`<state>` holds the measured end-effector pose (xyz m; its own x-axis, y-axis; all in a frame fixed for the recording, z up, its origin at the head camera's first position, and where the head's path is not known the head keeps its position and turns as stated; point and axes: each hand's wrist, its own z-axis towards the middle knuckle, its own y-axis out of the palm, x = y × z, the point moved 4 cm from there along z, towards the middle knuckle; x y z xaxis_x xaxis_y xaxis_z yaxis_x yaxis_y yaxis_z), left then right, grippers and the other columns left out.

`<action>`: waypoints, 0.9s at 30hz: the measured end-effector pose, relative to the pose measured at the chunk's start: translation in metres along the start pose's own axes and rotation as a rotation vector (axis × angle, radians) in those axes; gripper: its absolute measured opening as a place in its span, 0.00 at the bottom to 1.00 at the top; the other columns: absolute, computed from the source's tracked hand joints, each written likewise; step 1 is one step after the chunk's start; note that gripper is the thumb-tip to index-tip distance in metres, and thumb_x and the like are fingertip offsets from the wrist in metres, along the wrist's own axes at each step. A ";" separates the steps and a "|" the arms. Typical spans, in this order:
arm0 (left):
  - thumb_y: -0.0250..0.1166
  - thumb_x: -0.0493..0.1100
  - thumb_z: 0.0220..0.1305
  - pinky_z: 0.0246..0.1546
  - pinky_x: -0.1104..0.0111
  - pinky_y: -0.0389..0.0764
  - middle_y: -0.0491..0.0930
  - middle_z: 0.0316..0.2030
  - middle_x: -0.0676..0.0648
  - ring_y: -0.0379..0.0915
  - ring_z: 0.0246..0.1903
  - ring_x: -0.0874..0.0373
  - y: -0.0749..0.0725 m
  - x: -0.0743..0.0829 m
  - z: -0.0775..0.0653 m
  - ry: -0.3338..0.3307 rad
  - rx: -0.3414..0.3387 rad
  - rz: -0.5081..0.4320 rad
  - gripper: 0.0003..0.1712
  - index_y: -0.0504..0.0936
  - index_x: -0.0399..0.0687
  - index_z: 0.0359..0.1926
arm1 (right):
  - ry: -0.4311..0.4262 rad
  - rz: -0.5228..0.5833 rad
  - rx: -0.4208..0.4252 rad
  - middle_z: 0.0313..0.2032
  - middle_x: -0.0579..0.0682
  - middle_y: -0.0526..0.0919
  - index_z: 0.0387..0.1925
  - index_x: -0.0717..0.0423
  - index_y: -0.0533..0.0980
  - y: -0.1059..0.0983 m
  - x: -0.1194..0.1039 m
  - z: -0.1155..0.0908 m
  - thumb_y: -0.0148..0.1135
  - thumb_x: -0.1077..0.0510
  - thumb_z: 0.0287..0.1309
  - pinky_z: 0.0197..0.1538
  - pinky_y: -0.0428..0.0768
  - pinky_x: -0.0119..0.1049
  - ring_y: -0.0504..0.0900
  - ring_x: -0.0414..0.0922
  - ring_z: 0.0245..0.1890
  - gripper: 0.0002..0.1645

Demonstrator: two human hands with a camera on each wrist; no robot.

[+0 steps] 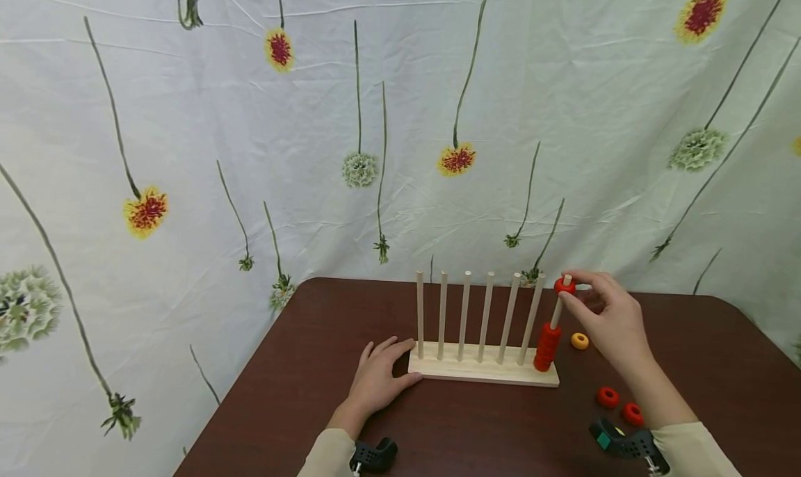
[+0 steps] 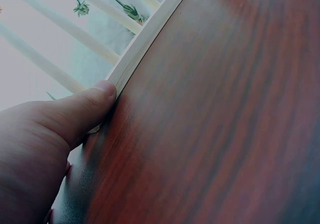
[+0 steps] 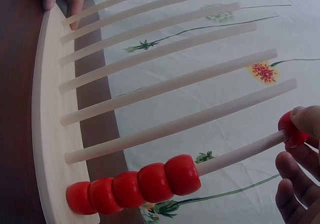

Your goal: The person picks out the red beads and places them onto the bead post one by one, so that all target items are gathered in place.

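A light wooden peg rack (image 1: 482, 372) has several upright pegs along its base. Near its left end is my left hand (image 1: 377, 380), holding the base with the thumb on the front edge and fingers at the far side. My right hand (image 1: 616, 318) pinches a red bead (image 3: 292, 130) between thumb and fingertips. That bead sits around the top of the rightmost peg (image 3: 245, 153), whose tip shows through its hole. Lower on the same peg, several red beads (image 3: 155, 183) are stacked against the base. The other pegs carry no beads.
Right of the rack lies a yellow-orange bead (image 1: 579, 341). Two loose red beads (image 1: 607, 397) lie nearer, beside the right forearm. Everything rests on a dark brown table (image 1: 300, 366), with a flower-printed white cloth (image 1: 313, 115) hanging behind it.
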<state>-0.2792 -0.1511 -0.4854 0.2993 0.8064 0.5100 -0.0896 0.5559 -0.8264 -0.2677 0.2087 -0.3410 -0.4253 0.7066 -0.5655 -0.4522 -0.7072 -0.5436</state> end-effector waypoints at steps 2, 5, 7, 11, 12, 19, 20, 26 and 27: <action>0.71 0.57 0.61 0.75 0.38 0.50 0.77 0.65 0.49 0.63 0.72 0.45 0.000 0.000 0.000 0.000 0.000 0.001 0.36 0.75 0.53 0.67 | 0.005 -0.002 -0.001 0.45 0.52 0.82 0.56 0.53 0.80 0.001 0.001 -0.001 0.69 0.58 0.62 0.34 0.73 0.13 0.68 0.15 0.32 0.20; 0.71 0.57 0.61 0.75 0.38 0.50 0.76 0.65 0.50 0.63 0.72 0.45 -0.001 0.001 0.000 0.000 -0.002 0.001 0.35 0.75 0.54 0.67 | 0.010 -0.005 -0.002 0.44 0.53 0.83 0.56 0.55 0.80 0.003 0.002 -0.003 0.69 0.58 0.62 0.34 0.73 0.12 0.67 0.14 0.33 0.20; 0.71 0.57 0.61 0.75 0.38 0.50 0.76 0.66 0.50 0.63 0.72 0.46 -0.001 0.001 0.000 0.000 -0.004 0.000 0.35 0.75 0.54 0.67 | 0.008 0.000 -0.001 0.44 0.53 0.82 0.55 0.57 0.80 0.004 0.003 -0.003 0.69 0.58 0.62 0.34 0.72 0.11 0.67 0.14 0.33 0.20; 0.71 0.57 0.61 0.75 0.38 0.50 0.76 0.66 0.49 0.63 0.72 0.46 -0.001 0.001 -0.001 0.002 -0.005 -0.006 0.36 0.75 0.53 0.67 | 0.006 0.012 -0.002 0.43 0.53 0.82 0.56 0.58 0.80 0.006 0.005 -0.005 0.68 0.59 0.62 0.36 0.71 0.10 0.67 0.16 0.33 0.20; 0.71 0.57 0.61 0.75 0.38 0.50 0.76 0.65 0.49 0.63 0.72 0.45 -0.001 0.001 -0.001 0.003 -0.004 -0.006 0.36 0.75 0.53 0.67 | 0.006 0.013 -0.003 0.44 0.53 0.82 0.56 0.58 0.80 0.006 0.006 -0.006 0.68 0.58 0.62 0.36 0.71 0.10 0.67 0.16 0.34 0.21; 0.71 0.57 0.61 0.75 0.38 0.49 0.76 0.65 0.49 0.63 0.72 0.45 -0.001 0.001 -0.001 0.005 -0.005 -0.013 0.35 0.75 0.53 0.68 | 0.023 -0.003 -0.021 0.44 0.51 0.83 0.56 0.56 0.80 0.009 0.009 -0.010 0.69 0.57 0.62 0.31 0.76 0.18 0.68 0.18 0.32 0.21; 0.71 0.57 0.61 0.75 0.38 0.49 0.76 0.66 0.49 0.63 0.72 0.45 -0.001 0.001 -0.001 0.003 -0.006 -0.015 0.35 0.75 0.53 0.68 | 0.026 -0.004 -0.023 0.44 0.50 0.83 0.56 0.56 0.80 0.009 0.010 -0.010 0.69 0.57 0.62 0.30 0.76 0.20 0.68 0.18 0.32 0.21; 0.71 0.57 0.61 0.75 0.38 0.49 0.76 0.66 0.50 0.63 0.72 0.46 -0.001 0.001 -0.001 0.002 -0.005 -0.018 0.35 0.75 0.53 0.67 | 0.045 -0.007 -0.035 0.42 0.50 0.83 0.55 0.56 0.80 0.011 0.013 -0.013 0.69 0.57 0.62 0.28 0.78 0.25 0.70 0.19 0.30 0.21; 0.71 0.57 0.61 0.75 0.38 0.49 0.76 0.66 0.50 0.63 0.72 0.46 -0.001 0.001 -0.001 0.002 -0.004 -0.017 0.35 0.75 0.53 0.67 | 0.046 -0.007 -0.037 0.42 0.50 0.83 0.55 0.56 0.80 0.012 0.014 -0.013 0.69 0.57 0.61 0.28 0.79 0.25 0.71 0.19 0.30 0.21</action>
<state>-0.2777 -0.1512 -0.4839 0.3030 0.7964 0.5234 -0.0803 0.5686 -0.8187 -0.2683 0.2096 -0.3635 -0.3851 0.7105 -0.5890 -0.4253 -0.7030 -0.5700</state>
